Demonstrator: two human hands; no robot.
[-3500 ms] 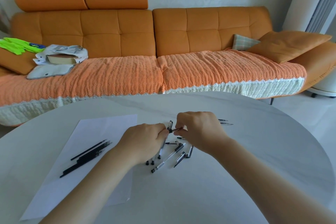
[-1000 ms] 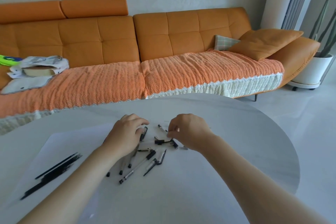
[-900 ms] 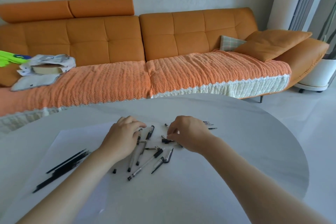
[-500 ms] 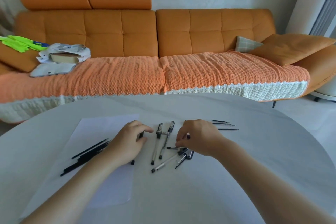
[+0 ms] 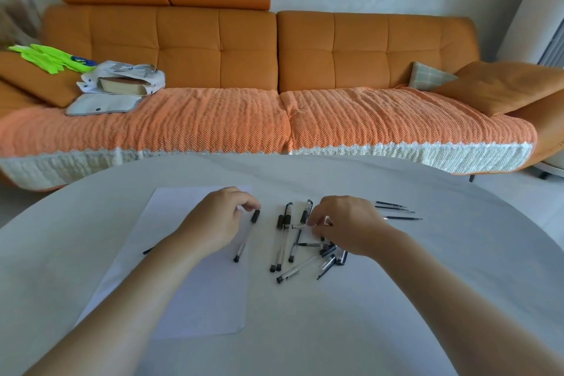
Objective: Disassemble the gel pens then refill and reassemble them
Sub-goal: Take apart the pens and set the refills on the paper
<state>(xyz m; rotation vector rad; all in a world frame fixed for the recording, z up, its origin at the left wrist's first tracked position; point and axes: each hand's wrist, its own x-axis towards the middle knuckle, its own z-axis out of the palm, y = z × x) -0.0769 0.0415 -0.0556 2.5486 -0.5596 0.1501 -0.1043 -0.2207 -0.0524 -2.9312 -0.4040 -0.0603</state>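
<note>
Several gel pens (image 5: 282, 243) with clear barrels and black caps lie in a loose cluster mid-table, some side by side, some crossed. One gel pen (image 5: 246, 236) lies apart on the right edge of a white paper sheet (image 5: 198, 299). My left hand (image 5: 215, 223) hovers at its cap, fingers curled and slightly apart, not gripping it. My right hand (image 5: 345, 226) is over the cluster's right side, fingertips pinched on a small clear pen part (image 5: 297, 225). Three thin black refills (image 5: 395, 211) lie beyond my right hand. Only the tip of another refill (image 5: 148, 251) shows under my left forearm.
The round white table (image 5: 427, 299) curves away at the far side and right. Behind it stands a long orange sofa (image 5: 274, 70) with a knitted cover, a book in cloth (image 5: 122, 85), green gloves (image 5: 48, 58) and cushions.
My left hand has laid one pen down on the paper's right edge and loosened off it. My right hand has stayed over the pile, picking at small parts. My head moved, shifting the view.
</note>
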